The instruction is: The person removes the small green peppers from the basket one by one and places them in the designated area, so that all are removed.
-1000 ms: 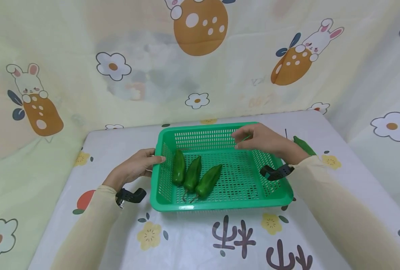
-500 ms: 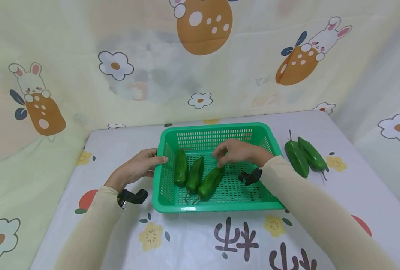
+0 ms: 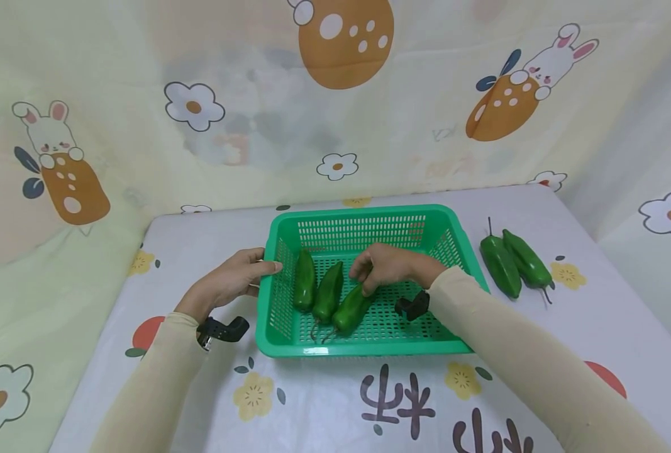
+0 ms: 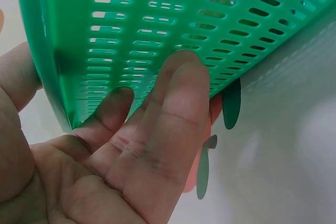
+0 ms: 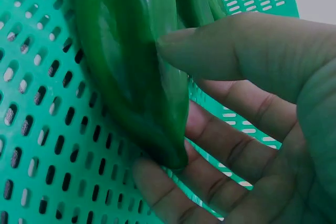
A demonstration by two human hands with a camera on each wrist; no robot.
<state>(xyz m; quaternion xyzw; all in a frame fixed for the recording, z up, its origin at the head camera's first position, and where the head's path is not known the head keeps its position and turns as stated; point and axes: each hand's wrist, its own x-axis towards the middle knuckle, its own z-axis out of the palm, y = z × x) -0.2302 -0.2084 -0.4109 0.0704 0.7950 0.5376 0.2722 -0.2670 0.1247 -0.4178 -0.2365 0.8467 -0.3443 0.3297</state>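
Note:
A green plastic basket (image 3: 363,350) with slotted sides stands on the table. My left hand (image 3: 227,281) grips its left wall, thumb over the rim; in the left wrist view the fingers (image 4: 178,103) lie against the outside. Three green peppers lie in the basket's left half. My right hand (image 3: 388,264) is inside the basket at the rightmost green pepper (image 3: 349,316). In the right wrist view, the thumb rests on one side of this pepper (image 5: 126,66) near its pointed tip, with the fingers curled around the other side. The middle pepper (image 3: 327,294) and left pepper (image 3: 304,283) lie beside it.
Two more green peppers, one (image 3: 500,267) next to another (image 3: 527,259), lie on the table to the right of the basket. A patterned cloth (image 3: 312,402) covers the table. A printed curtain (image 3: 256,151) hangs behind and at the sides.
My right hand has moved left and down from above the basket's right side to the rightmost pepper inside, uncovering the two peppers on the table. The left hand stays on the basket.

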